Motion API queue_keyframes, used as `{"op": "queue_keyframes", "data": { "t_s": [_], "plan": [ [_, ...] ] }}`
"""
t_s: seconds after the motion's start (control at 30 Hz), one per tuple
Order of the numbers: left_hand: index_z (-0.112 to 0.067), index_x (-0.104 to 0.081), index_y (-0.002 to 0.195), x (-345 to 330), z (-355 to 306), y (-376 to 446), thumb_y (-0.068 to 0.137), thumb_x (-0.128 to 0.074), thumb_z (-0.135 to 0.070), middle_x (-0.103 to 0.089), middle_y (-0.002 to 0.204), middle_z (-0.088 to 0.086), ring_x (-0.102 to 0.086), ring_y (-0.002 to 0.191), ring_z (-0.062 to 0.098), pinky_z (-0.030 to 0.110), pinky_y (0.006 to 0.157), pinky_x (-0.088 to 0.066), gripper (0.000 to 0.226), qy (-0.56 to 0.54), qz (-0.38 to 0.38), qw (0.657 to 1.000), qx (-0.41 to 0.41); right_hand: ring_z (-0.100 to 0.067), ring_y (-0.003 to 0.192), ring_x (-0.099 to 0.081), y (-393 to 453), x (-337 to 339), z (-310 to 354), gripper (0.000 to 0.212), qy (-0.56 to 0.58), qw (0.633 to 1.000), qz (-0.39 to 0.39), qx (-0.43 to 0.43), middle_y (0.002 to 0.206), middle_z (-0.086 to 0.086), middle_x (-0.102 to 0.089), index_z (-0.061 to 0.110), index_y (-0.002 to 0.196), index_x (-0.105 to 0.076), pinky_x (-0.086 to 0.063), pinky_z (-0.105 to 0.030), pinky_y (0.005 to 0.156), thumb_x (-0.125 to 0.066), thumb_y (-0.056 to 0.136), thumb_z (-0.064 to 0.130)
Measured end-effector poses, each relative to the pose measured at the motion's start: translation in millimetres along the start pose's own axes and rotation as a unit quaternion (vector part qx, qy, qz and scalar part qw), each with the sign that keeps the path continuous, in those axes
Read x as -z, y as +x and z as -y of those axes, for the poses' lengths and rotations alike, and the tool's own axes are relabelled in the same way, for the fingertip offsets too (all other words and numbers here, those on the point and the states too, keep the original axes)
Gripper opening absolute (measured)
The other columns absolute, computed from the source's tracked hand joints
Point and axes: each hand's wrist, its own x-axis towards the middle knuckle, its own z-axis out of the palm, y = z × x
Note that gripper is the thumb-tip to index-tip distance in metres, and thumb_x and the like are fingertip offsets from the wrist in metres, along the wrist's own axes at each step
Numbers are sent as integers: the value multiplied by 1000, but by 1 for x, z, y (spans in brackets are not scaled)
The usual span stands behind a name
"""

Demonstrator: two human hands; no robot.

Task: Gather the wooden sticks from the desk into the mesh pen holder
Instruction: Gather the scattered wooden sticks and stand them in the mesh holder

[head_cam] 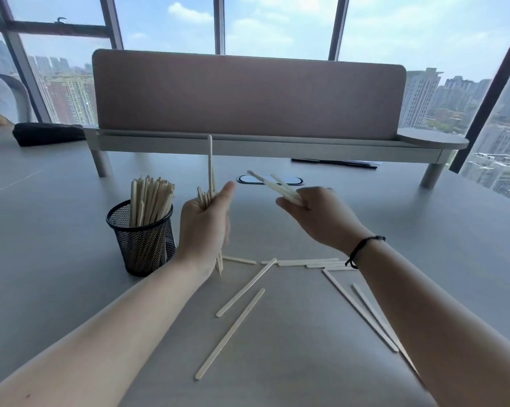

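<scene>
Wooden sticks, flat, pale and slender, appear in four groups on and above the grey desk. One group stands upright and packed together in the black cylindrical wire-mesh pen holder, which sits on the desk to the left of the person's left hand; the stick tops rise well above the holder's rim. A second group, a vertical bundle of sticks, is gripped in the left hand with the fingers curled round it; one stick stands much higher than the others, and the lower ends show below the wrist, close to the desk surface. A third group, a few sticks, is pinched in the right hand, their free ends pointing up and to the left toward the left hand; the two hands are near each other but apart. A thin black cord bracelet circles the right wrist. The fourth group, loose sticks, lies scattered flat on the desk between and beneath the forearms: several lie side by side near the right wrist, two lie diagonally in the middle, and two more run along the right forearm. Behind the hands stand a pinkish-grey desk divider panel on a raised grey shelf, an oval cable port, and a black pouch at far left.
</scene>
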Motion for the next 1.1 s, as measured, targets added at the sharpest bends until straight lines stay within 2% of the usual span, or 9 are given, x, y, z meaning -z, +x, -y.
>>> {"op": "queue_keyframes", "data": {
  "t_s": [0.07, 0.17, 0.23, 0.33, 0.5, 0.67, 0.83, 0.97, 1.1],
  "plan": [
    [-24, -24, 40, -1, -3, -2, 99, -61, -35, -20, 36, -6, -17, 35, 16, 22, 45, -18, 70, 7, 7, 1000, -1, -16, 46, -26, 5, 8, 21, 54, 179, 983, -33, -24, 51, 0, -32, 17, 58, -31, -23, -30, 46, -59, 96, 44],
    [-24, -29, 37, -2, -5, -4, 100, -59, -36, -23, 35, -3, -20, 34, 18, 21, 42, -21, 71, 12, 25, 1000, 1, -14, 40, -19, 3, 10, 53, 52, 478, 874, -38, -77, 46, 2, -27, 18, 57, -34, -19, -21, 44, -57, 99, 39],
    [-24, -31, 39, -3, -5, -5, 100, -60, -33, -25, 37, -4, -22, 34, 17, 20, 42, -22, 68, 3, 32, 999, 14, -13, 39, -15, -2, 2, 66, 52, 563, 821, -18, -92, 44, 6, -24, 20, 56, -32, -16, -22, 45, -55, 100, 38],
    [-19, -32, 49, -5, -3, -7, 98, -63, -25, -27, 40, -2, -24, 35, 17, 22, 43, -24, 59, 7, 33, 999, 25, -15, 43, -16, -12, -13, 70, 59, 600, 791, -2, -118, 46, 6, -24, 25, 44, -42, -17, -26, 47, -55, 100, 38],
    [-12, -39, 46, -6, 3, -9, 97, -65, -24, -36, 37, -1, -38, 38, 20, 32, 55, -42, 59, 72, 17, 997, 2, -14, 38, -28, -26, -24, 62, 61, 586, 798, -12, -142, 43, 6, -32, 25, 42, -38, -29, -27, 45, -59, 98, 38],
    [-2, -47, 51, -7, 3, -11, 97, -66, -28, -39, 38, 1, -45, 41, 19, 45, 72, -56, 56, 64, 8, 998, 0, -16, 40, -27, -27, -20, 64, 54, 582, 802, -15, -129, 45, 3, -32, 20, 51, -36, -28, -24, 43, -62, 96, 37],
    [-7, -48, 49, -6, 2, -10, 97, -66, -25, -44, 40, 0, -47, 45, 22, 36, 62, -45, 54, 66, -1, 998, -8, -20, 39, -36, -32, -26, 62, 52, 545, 831, -10, -109, 45, -1, -39, 17, 52, -40, -36, -30, 45, -65, 95, 32],
    [-5, -48, 54, -7, 2, -10, 97, -65, -22, -44, 43, 3, -42, 42, 22, 30, 49, -44, 49, 57, 3, 998, -18, -19, 39, -34, -31, -27, 62, 53, 555, 825, -3, -110, 45, -1, -37, 20, 49, -40, -35, -31, 45, -67, 94, 30],
    [-13, -50, 48, -6, 2, -11, 97, -66, -22, -48, 47, 7, -45, 45, 24, 32, 50, -45, 53, 53, 8, 998, -37, -19, 38, -30, -31, -27, 61, 54, 566, 815, 2, -123, 44, -1, -35, 20, 50, -37, -32, -29, 45, -70, 92, 27]
  ]
}}
